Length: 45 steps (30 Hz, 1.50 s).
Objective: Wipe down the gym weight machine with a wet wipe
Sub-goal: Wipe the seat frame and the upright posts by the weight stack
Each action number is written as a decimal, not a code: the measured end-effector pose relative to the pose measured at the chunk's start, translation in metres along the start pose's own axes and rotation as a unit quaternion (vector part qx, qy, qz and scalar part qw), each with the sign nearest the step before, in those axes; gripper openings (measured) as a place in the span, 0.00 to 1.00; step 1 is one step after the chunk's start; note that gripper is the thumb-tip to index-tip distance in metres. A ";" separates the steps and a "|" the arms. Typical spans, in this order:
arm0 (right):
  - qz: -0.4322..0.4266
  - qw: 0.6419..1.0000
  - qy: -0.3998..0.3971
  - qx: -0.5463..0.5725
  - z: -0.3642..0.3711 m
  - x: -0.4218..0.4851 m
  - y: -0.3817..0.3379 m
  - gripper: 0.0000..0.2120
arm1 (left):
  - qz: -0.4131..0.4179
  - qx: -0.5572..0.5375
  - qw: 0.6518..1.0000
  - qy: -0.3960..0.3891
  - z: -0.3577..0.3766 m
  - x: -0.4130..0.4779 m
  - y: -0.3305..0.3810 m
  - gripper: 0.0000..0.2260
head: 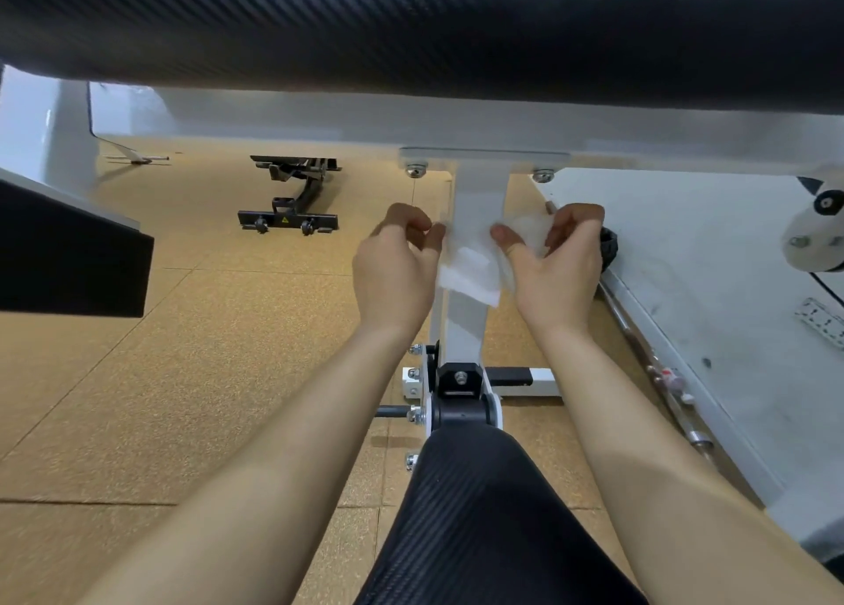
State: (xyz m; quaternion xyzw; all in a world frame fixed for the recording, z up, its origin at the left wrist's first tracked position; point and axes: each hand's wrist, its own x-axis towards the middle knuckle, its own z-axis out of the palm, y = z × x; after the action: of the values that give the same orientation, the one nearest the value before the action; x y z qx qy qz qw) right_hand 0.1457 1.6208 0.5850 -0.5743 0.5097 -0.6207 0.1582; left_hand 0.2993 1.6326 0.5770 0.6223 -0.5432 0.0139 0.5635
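Arms stretched forward; left hand (pixel 396 269) and right hand (pixel 558 270), fingers curled, pinched the wipe (pixel 468 278) between them.

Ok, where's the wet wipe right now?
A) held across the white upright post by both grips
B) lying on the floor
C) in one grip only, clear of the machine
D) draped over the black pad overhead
A: the wet wipe lies across the white post, with the left grip pinching one edge and the right grip pinching the other.
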 end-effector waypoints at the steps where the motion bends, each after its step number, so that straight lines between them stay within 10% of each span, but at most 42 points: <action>1: -0.003 1.000 0.007 0.014 0.002 -0.002 0.001 0.25 | -0.017 -0.032 0.999 -0.006 0.002 -0.002 0.000 0.06; 12: 0.030 0.995 0.083 -0.055 0.010 0.000 0.011 0.28 | -0.046 -0.147 0.985 -0.074 0.018 -0.029 0.022 0.15; 18: 0.000 0.999 -0.012 0.048 0.011 -0.006 0.003 0.05 | -0.013 -0.110 0.994 -0.014 0.021 -0.027 0.022 0.15; 36: -0.011 0.985 -0.171 -0.028 0.031 -0.027 0.031 0.19 | -0.012 -0.127 0.989 -0.078 0.036 -0.043 -0.003 0.16; 45: -0.030 0.995 -0.087 0.037 0.037 0.017 -0.018 0.17 | -0.050 -0.174 0.983 -0.010 0.027 0.008 0.048 0.16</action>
State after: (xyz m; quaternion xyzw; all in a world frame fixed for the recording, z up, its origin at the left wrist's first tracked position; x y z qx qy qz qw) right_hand 0.1800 1.5980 0.6021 -0.6349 0.4534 -0.5912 0.2043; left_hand 0.2533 1.6187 0.6044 0.5410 -0.5116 -0.1154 0.6575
